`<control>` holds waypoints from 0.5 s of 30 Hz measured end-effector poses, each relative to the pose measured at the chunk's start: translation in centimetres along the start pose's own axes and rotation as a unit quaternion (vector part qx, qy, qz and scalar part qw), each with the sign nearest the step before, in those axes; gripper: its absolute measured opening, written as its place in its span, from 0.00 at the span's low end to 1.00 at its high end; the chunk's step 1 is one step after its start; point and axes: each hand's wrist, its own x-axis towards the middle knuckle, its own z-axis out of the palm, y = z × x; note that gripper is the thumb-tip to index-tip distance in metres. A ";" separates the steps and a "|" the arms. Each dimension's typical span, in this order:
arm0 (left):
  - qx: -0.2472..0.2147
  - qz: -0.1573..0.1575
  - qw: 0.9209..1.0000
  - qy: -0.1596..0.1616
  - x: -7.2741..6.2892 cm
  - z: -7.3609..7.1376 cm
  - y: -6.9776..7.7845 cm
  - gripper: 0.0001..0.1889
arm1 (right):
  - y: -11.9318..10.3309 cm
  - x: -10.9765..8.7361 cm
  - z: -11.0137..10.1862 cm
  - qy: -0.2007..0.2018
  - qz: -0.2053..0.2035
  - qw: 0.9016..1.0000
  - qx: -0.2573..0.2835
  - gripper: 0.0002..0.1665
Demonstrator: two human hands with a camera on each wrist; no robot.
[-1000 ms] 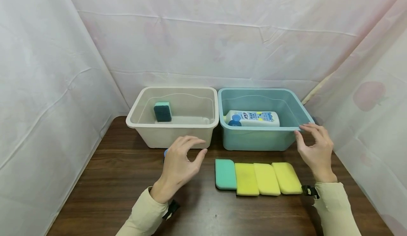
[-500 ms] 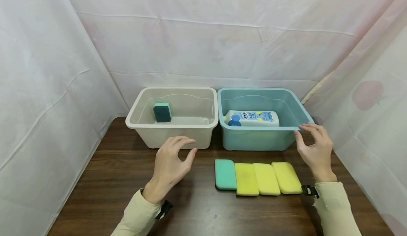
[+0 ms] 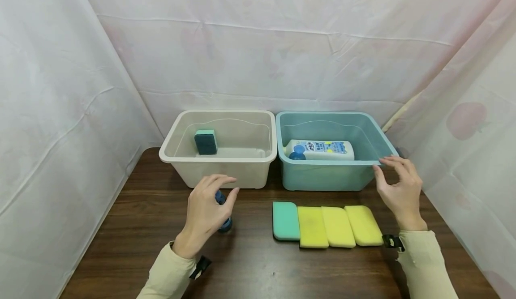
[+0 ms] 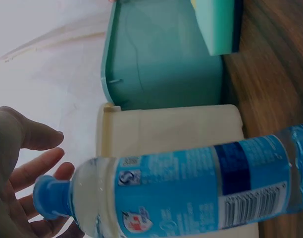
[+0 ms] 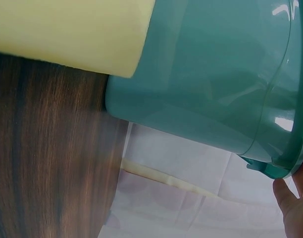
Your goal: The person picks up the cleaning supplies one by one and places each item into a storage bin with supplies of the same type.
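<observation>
My left hand (image 3: 207, 207) stands in front of the cream tub (image 3: 217, 173), thumb and fingers spread apart. Close by it is an upright plastic water bottle (image 3: 226, 224), mostly hidden behind the hand in the head view. The left wrist view shows its blue label (image 4: 166, 193) and blue cap (image 4: 48, 196), with the fingers (image 4: 42, 166) behind the cap and the thumb away from it. My right hand (image 3: 401, 189) pinches the front right rim of the blue-green tub (image 3: 326, 178); in the right wrist view the thumb (image 5: 282, 193) lies under the rim.
Inside the cream tub, a green sponge (image 3: 206, 142) stands against the wall. A white detergent bottle (image 3: 328, 150) lies in the blue-green tub. On the wooden table, a green sponge (image 3: 285, 220) and 3 yellow sponges (image 3: 338, 226) form a row. Pale curtains (image 3: 258, 57) surround the table.
My left hand has moved left and slightly towards me, so part of the water bottle now shows to its right. The right hand has stayed on the rim.
</observation>
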 end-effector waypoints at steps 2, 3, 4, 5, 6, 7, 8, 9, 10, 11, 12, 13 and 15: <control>0.001 0.000 1.000 0.002 -0.2 0.0 -0.4 0.10 | 0.0 0.0 0.0 -0.001 -0.001 1.000 0.001 0.16; 0.002 -0.001 1.000 0.004 -0.3 0.0 -0.6 0.10 | 0.0 0.0 0.0 -0.001 -0.002 1.000 0.002 0.16; 0.002 -0.002 1.000 0.005 -0.4 0.0 -0.8 0.10 | 0.0 0.0 0.0 -0.002 -0.003 1.000 0.004 0.16; 0.003 -0.003 1.000 0.006 -0.5 0.0 -1.0 0.10 | 0.0 0.0 0.1 -0.002 -0.004 1.000 0.005 0.16; 0.004 -0.006 1.000 0.005 -0.7 0.0 -1.2 0.10 | 0.0 0.1 0.1 -0.003 -0.004 1.000 0.005 0.16; 0.004 -0.008 1.000 0.003 -0.7 0.0 -1.3 0.10 | 0.0 0.1 0.1 -0.004 -0.004 1.000 0.005 0.16; 0.004 -0.013 1.000 0.001 -0.8 0.0 -1.4 0.10 | 0.0 0.0 0.1 -0.004 -0.004 1.000 0.005 0.16; 0.006 -0.016 1.000 -0.004 -0.9 0.0 -1.5 0.10 | 0.1 0.0 0.1 -0.003 -0.004 1.000 0.005 0.16; 0.007 -0.019 1.000 -0.007 -1.0 -0.1 -1.6 0.10 | 0.1 0.0 0.1 -0.002 -0.004 1.000 0.005 0.16; 0.009 -0.021 1.000 -0.011 -1.0 -0.1 -1.7 0.11 | 0.1 0.0 0.0 -0.001 -0.004 1.000 0.005 0.16; 0.010 -0.024 1.000 -0.013 -1.1 -0.1 -1.9 0.11 | 0.1 0.0 0.0 0.000 -0.004 1.000 0.005 0.16; 0.010 -0.028 0.999 -0.016 -1.1 -0.1 -2.1 0.11 | 0.1 0.0 0.0 0.001 -0.004 1.000 0.004 0.16; 0.012 -0.035 0.999 -0.019 -1.3 -0.2 -2.4 0.11 | 0.1 0.0 0.1 0.002 -0.006 1.000 0.006 0.16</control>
